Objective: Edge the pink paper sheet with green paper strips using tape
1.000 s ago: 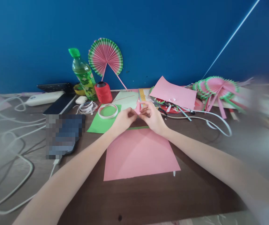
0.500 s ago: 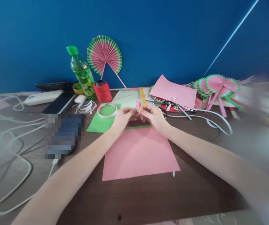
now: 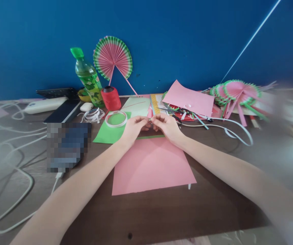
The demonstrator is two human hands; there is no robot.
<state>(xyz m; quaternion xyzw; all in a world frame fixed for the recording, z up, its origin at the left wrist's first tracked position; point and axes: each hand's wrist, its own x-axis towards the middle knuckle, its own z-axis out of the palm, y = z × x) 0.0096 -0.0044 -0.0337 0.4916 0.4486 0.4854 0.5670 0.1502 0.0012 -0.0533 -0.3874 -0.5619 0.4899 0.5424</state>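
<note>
My left hand (image 3: 136, 126) and my right hand (image 3: 167, 127) meet above the far edge of a pink paper sheet (image 3: 152, 166). Both are pinched, fingertips almost touching. A tiny pale piece shows between them, too small to name. Along the sheet's far edge runs a narrow green strip (image 3: 150, 137), partly behind my hands. Left of my left hand, a roll of white tape (image 3: 107, 123) lies on a green paper sheet (image 3: 102, 136). Black-handled scissors (image 3: 177, 119) lie just beyond my right hand, partly covered.
A pleated pink-and-green paper fan (image 3: 113, 54) leans on the blue wall. Nearby stand a green bottle (image 3: 88, 80) and a red spool (image 3: 111, 98). More paper fans (image 3: 240, 92) lie at right; a pixelated dark device (image 3: 69, 146) and white cables (image 3: 31, 183) are at left.
The fingers have shifted slightly, and less of the small pale piece shows between them. The view has moved a little; the pink sheet stays in place.
</note>
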